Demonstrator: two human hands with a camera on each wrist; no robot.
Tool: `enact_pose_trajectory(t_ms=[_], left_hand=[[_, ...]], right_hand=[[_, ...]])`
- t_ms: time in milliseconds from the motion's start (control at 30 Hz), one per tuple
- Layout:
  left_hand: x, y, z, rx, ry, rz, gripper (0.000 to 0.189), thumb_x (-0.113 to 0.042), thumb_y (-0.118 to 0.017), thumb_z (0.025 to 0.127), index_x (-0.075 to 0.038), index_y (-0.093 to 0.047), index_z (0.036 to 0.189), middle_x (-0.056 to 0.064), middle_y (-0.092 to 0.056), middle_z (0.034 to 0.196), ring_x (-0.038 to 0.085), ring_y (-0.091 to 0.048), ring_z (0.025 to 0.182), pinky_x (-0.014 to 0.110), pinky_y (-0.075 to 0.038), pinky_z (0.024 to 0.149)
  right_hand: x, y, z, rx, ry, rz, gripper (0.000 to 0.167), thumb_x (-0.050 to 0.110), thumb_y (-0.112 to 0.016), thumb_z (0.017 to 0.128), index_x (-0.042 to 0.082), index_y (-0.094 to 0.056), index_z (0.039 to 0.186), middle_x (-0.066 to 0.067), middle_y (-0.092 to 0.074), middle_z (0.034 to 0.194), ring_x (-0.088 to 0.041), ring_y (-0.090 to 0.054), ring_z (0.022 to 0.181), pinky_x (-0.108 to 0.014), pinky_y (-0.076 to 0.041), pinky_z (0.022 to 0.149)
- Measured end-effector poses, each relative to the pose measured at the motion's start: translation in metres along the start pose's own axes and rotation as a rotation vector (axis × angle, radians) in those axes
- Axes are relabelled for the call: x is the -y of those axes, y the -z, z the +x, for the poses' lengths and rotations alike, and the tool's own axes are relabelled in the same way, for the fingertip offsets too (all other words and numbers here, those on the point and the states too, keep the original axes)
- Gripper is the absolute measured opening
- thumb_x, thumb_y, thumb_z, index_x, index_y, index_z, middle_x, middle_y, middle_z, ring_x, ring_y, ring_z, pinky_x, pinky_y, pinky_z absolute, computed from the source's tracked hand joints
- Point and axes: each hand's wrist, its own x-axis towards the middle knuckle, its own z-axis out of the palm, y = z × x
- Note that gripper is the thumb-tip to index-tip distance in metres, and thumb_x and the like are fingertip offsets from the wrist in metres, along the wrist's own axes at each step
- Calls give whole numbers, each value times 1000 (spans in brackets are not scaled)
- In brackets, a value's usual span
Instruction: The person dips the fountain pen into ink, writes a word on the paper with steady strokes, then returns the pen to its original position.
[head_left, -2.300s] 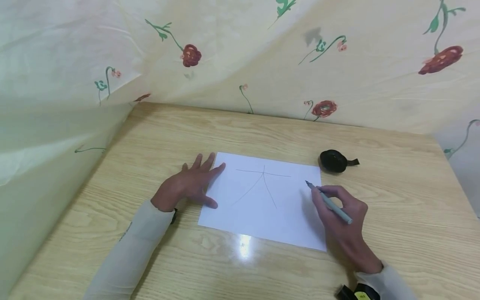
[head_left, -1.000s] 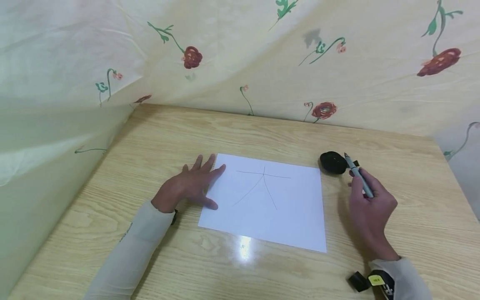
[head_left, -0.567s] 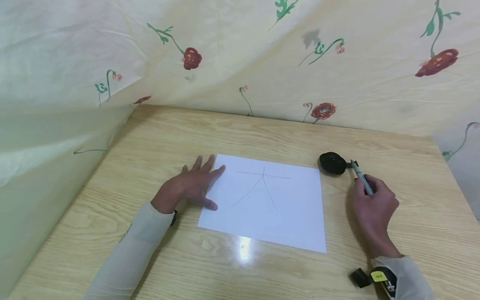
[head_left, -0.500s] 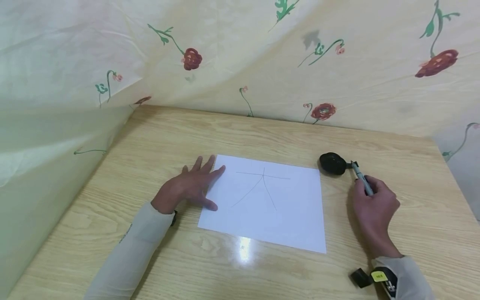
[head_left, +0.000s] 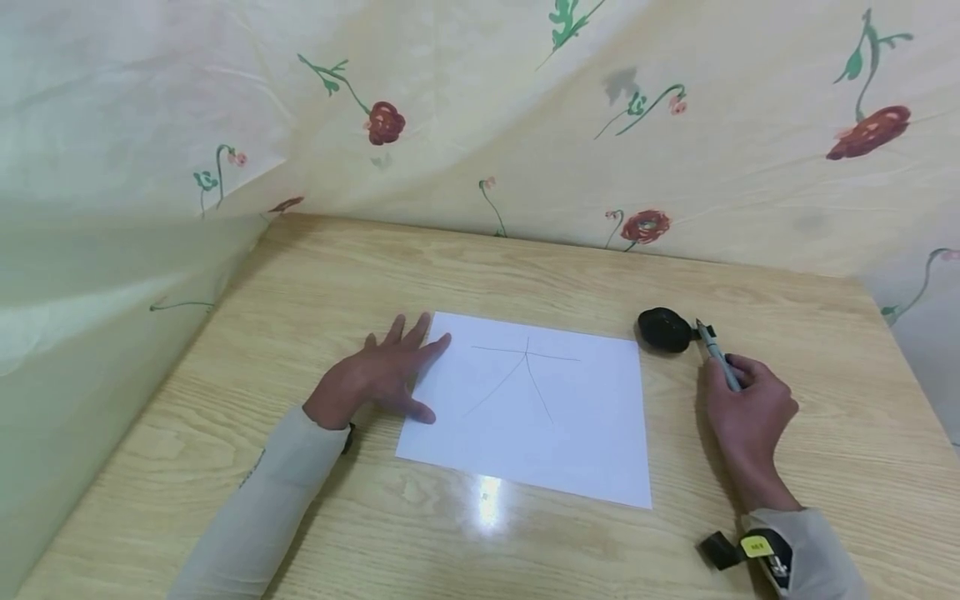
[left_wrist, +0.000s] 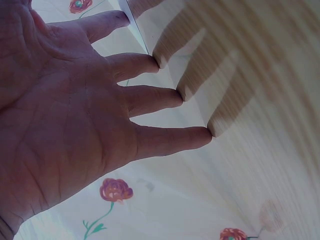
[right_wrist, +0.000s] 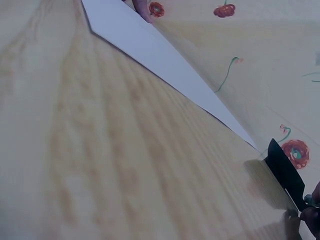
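My left hand (head_left: 375, 371) rests with spread fingers over the left edge of a white sheet of paper (head_left: 592, 450). In the left wrist view its fingertips (left_wrist: 197, 136) touch the tabletop. Thin drawn lines, a crossbar with two splayed legs, mark the upper part of the sheet. Right of the paper, my right hand (head_left: 752, 408) grips a grey pen (head_left: 715, 353), tip pointing away from me. The pen overlaps the handle of a small black pan (head_left: 663, 330) near the sheet's upper right corner. In the right wrist view, fingertips (right_wrist: 311, 220) are at the handle of the pan (right_wrist: 284, 167).
The wood-grain table (head_left: 525, 558) runs back to a cream cloth (head_left: 480, 100) with printed flowers, which also hangs along the left side. A black strapped device (head_left: 768, 554) is on the right wrist. Light glares off the tabletop below the paper.
My right hand with the pen has gone from over the paper's right part to the pan's handle at the right, then stayed there. The left hand and paper keep their place.
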Motion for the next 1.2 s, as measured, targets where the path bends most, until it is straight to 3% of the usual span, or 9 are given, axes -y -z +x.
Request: enact_pose_trajectory(t_ms=[133,367,767,1000,1200], left_hand=[[-1,0,0,6,3,0,116,-49,-84,76,-21,-11,162,15,14,165,44,17,147,73,-2,110],[-2,2,0,4,-3,14,116,-49,-84,77,-22,-10,162,15,13,165,44,16,147,73,-2,110],[-2,-1,1,11,13,23,115,-50,-83,77,-21,-10,162,15,14,165,44,16,147,72,-3,111],[-1,-5,1,-5,8,21,115,-50,-83,77,-20,-11,162,16,13,165,45,15,147,73,-3,110],[0,-8,3,-15,3,27,115,-49,-83,77,-21,-10,162,15,13,165,44,15,147,73,-4,110]], right_hand=[[-1,0,1,-9,25,-26,35,26,-63,94,-1,-74,113,-20,-74,96,20,-45,61,-14,-37,62],[-2,3,3,47,-58,-80,42,35,-60,94,0,-73,112,-17,-69,93,-2,-50,64,-34,-34,63],[-3,0,6,82,-21,-147,44,36,-59,93,-5,-70,108,-23,-69,93,-28,-58,71,-39,-33,56],[-5,-2,5,73,-20,-157,44,36,-59,92,-4,-70,106,-22,-69,92,-31,-58,72,-39,-33,56],[-8,-3,4,80,-61,-143,49,39,-59,90,-2,-68,114,-21,-69,100,-32,-59,84,-42,-33,60]])
